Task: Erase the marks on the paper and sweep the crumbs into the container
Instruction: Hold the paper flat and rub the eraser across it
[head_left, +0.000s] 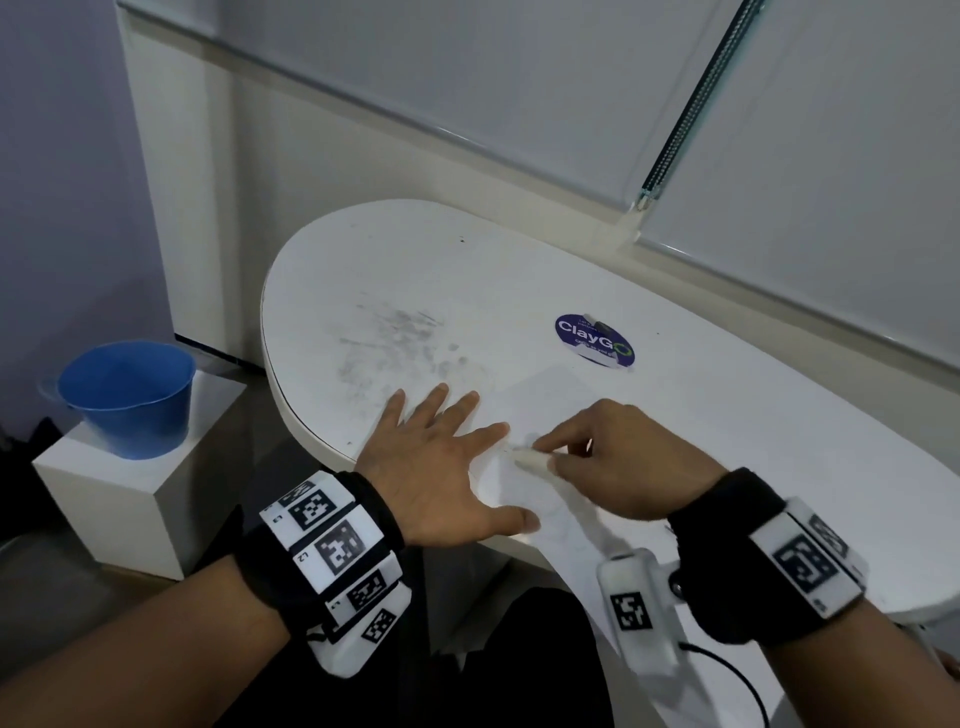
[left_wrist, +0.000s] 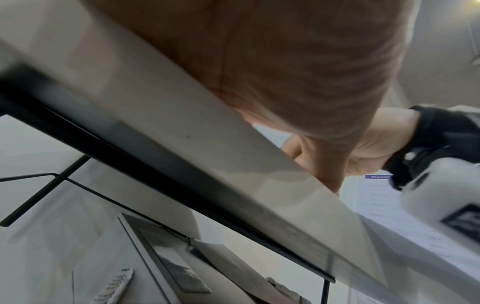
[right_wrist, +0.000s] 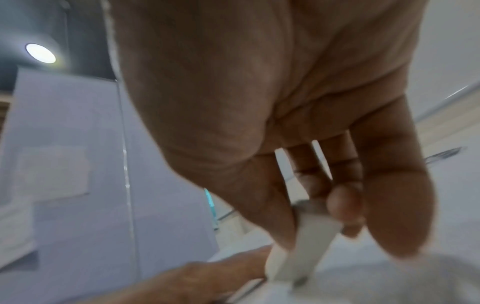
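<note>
A white sheet of paper (head_left: 550, 415) lies on the white table (head_left: 426, 270) near its front edge, with faint grey marks by my fingers. My left hand (head_left: 441, 457) lies flat with its fingers spread, pressing the paper's left side. My right hand (head_left: 597, 457) pinches a white eraser (head_left: 530, 460) and holds its end against the paper. In the right wrist view the eraser (right_wrist: 306, 240) sits between thumb and fingertips, its tip on the sheet. A blue bucket (head_left: 127, 395) stands on a low white box (head_left: 135, 493) left of the table.
Grey smudges (head_left: 395, 338) cover the table's left part. A round purple sticker (head_left: 595, 340) is stuck behind the paper. Window blinds (head_left: 519, 93) and a sill run along the far side. Under the table are black legs (left_wrist: 39, 197).
</note>
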